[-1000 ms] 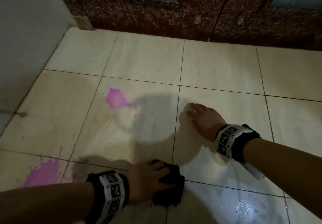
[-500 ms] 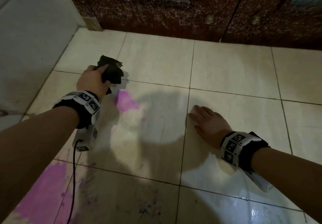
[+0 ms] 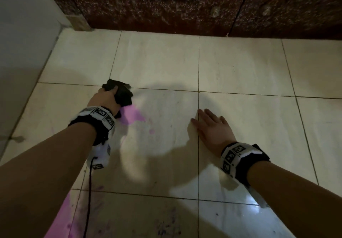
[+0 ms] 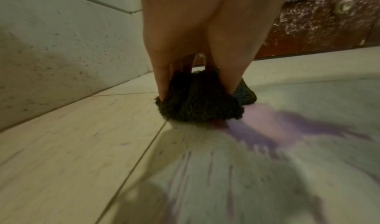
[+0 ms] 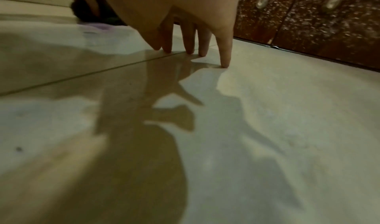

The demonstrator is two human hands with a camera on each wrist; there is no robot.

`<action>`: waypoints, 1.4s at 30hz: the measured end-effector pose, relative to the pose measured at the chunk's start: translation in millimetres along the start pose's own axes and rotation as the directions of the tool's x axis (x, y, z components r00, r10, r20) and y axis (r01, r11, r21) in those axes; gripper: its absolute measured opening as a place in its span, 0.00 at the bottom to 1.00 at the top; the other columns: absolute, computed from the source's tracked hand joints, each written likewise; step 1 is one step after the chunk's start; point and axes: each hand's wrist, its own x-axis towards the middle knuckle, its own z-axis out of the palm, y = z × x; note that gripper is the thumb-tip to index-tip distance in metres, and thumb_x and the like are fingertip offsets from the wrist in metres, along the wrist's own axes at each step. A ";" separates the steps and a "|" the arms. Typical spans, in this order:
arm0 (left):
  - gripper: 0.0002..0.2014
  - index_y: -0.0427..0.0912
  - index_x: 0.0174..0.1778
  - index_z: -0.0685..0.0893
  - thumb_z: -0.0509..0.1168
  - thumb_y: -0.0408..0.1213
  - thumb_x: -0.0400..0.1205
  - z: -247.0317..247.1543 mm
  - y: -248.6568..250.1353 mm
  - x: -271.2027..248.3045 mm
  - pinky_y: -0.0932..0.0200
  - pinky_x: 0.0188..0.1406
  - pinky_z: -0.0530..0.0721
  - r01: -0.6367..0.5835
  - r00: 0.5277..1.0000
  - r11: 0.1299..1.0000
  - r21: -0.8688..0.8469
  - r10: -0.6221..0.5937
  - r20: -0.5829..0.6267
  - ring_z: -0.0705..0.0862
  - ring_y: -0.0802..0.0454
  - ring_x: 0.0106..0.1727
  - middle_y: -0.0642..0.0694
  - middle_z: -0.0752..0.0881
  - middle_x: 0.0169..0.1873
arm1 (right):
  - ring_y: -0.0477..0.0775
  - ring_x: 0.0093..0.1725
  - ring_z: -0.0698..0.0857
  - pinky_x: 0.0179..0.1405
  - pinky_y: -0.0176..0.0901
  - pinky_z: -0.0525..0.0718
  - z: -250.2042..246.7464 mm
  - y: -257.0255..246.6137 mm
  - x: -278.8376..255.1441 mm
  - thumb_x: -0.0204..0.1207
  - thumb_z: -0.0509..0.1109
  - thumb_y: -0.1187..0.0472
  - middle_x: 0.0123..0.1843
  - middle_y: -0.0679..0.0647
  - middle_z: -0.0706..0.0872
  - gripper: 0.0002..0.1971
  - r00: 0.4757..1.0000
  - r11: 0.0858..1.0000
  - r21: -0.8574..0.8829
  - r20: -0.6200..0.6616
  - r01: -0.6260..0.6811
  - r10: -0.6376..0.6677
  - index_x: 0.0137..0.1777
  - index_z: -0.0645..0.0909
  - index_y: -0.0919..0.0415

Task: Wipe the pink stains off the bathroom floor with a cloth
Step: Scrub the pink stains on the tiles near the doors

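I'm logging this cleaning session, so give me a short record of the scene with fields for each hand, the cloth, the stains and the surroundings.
left hand: grips the dark cloth
cloth position: at the far edge of a pink stain
right hand: open, fingers spread on the floor tile
other stain: large pink patch under the left forearm
surroundings: speckled dark red doors ahead, pale wall on the left

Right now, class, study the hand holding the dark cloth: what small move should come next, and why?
Probably draw the dark cloth back toward the body, across the pink stain. The left hand grips it bunched at the stain's far edge, the pink patch lies unwiped just behind it, and the right hand rests flat on the floor tile, apparently as a brace.
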 end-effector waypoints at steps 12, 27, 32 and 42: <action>0.31 0.54 0.81 0.61 0.62 0.40 0.82 10.3 5.2 -26.5 0.51 0.65 0.76 -0.015 1.000 0.978 0.208 0.014 0.006 0.75 0.39 0.69 0.38 0.72 0.72 | 0.68 0.57 0.84 0.54 0.66 0.83 27.1 -37.2 21.2 0.54 0.81 0.63 0.58 0.66 0.85 0.26 0.952 0.997 0.004 -0.297 -0.074 0.072 0.56 0.85 0.63; 0.24 0.50 0.77 0.70 0.61 0.36 0.84 -82.5 -59.7 -81.7 0.54 0.60 0.78 0.014 0.996 0.924 0.381 0.020 -0.085 0.80 0.41 0.62 0.39 0.79 0.65 | 0.68 0.82 0.44 0.72 0.75 0.55 -12.3 -73.1 67.1 0.86 0.53 0.52 0.84 0.62 0.39 0.32 0.923 0.936 0.034 0.178 -0.351 0.340 0.83 0.44 0.59; 0.21 0.52 0.71 0.78 0.63 0.36 0.81 -57.8 -80.8 -67.9 0.50 0.57 0.82 -0.089 0.988 0.952 0.292 0.121 -0.092 0.82 0.40 0.57 0.40 0.80 0.60 | 0.70 0.74 0.67 0.67 0.64 0.75 -14.8 -66.8 59.0 0.80 0.62 0.46 0.77 0.68 0.62 0.34 0.959 0.961 -0.057 0.067 -0.272 0.276 0.78 0.60 0.67; 0.30 0.50 0.80 0.64 0.62 0.33 0.81 -41.0 -49.9 -5.5 0.49 0.56 0.81 -0.204 0.969 0.962 0.183 0.225 -0.102 0.80 0.36 0.60 0.34 0.72 0.68 | 0.63 0.66 0.72 0.63 0.58 0.78 -12.9 -59.4 30.1 0.77 0.63 0.41 0.70 0.61 0.66 0.31 0.971 0.979 -0.084 0.134 -0.187 0.197 0.74 0.65 0.58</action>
